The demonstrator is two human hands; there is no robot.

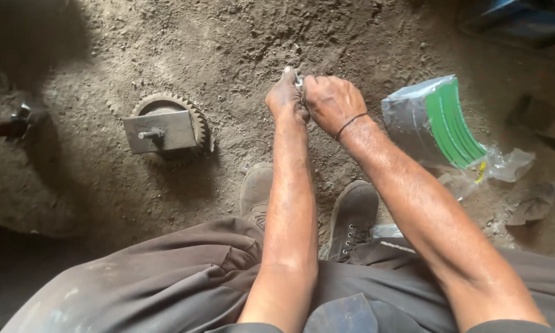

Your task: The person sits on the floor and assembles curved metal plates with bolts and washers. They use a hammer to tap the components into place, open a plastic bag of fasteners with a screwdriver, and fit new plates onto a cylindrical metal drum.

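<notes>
- Small bright metal piece point(298, 79): I log it pinched between both hands, at the fingertips, above the dirt floor and ahead of the two shoes. Most of it is hidden by the fingers; I cannot tell its shape.
- Left hand point(285, 97): fingers closed on the metal piece from the left, knuckles up, touching the other hand.
- Right hand point(330, 100): fingers closed on the same piece from the right; a thin dark band point(350, 125) circles the wrist.
- Grey dusty lace-up shoes point(351, 217): I see the pair below the hands, toes pointing away, soles on the ground.
- Grey work trousers point(166, 283): across the bottom of the view, stained.
- Clear plastic packet holding curved grey sheets with green arc-shaped stripes point(441, 123): I list it lying just right of the right forearm, flat on the ground, its torn crumpled end trailing to the right.
- Toothed steel gear wheel with a square grey plate and short pin on top point(166, 128): well left of the hands, lying flat.
- Hammer-like tool with brown handle point(15, 123): at the far left edge, partly in shadow.
- Grey packed dirt floor point(228, 49): under everything.
</notes>
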